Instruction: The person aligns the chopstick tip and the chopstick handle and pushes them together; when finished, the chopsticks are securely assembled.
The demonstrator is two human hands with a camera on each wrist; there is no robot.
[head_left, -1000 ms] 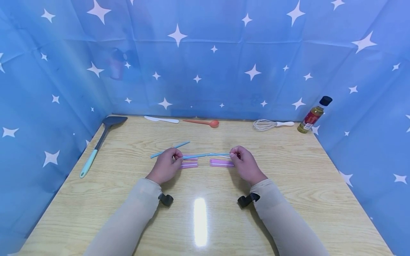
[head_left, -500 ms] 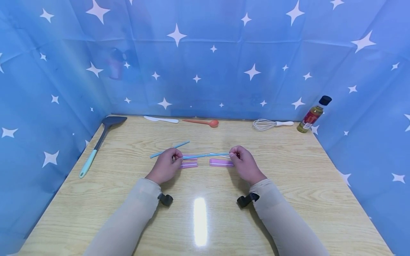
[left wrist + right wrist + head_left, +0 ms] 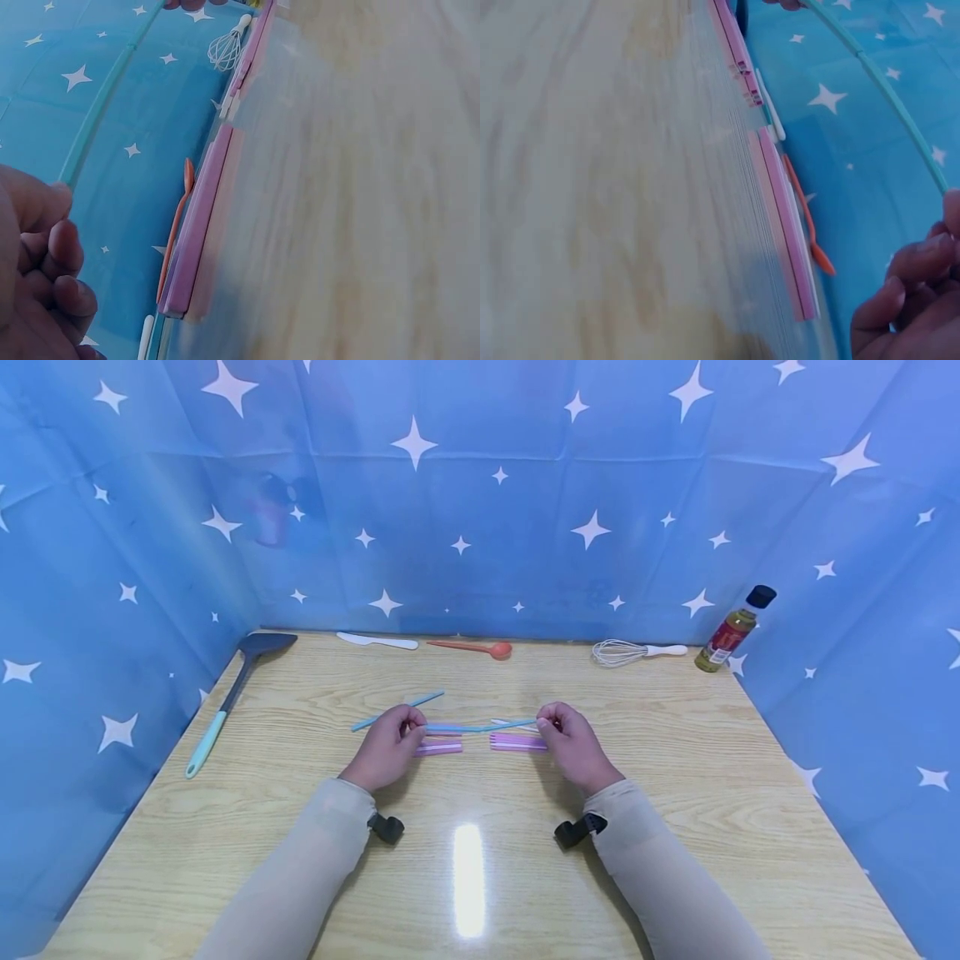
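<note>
My left hand [image 3: 386, 745] and right hand [image 3: 573, 745] each pinch one end of a slim light blue stick [image 3: 510, 725]. It spans the gap between them, with a joint near its middle [image 3: 132, 46] and a slight bend there. In both wrist views it is held above the table. Beneath it lie two groups of pink sticks, the left group [image 3: 442, 747] partly covered by my left hand and the right group [image 3: 517, 742] beside my right fingers. Behind my left hand, a second blue stick [image 3: 425, 699] lies slanted on the table.
Along the back edge lie a white knife [image 3: 377, 641], an orange spoon [image 3: 498, 650] and a whisk [image 3: 618, 652]. A bottle with a black cap [image 3: 727, 639] stands at the back right. A dark spatula [image 3: 243, 672] lies along the left edge. A starry blue curtain [image 3: 480, 502] encloses the table.
The stick's two halves first looked slightly apart at the middle, then straight and joined; now the middle dips lower. My left fingertips have shifted slightly up and left. The right hand stays put.
</note>
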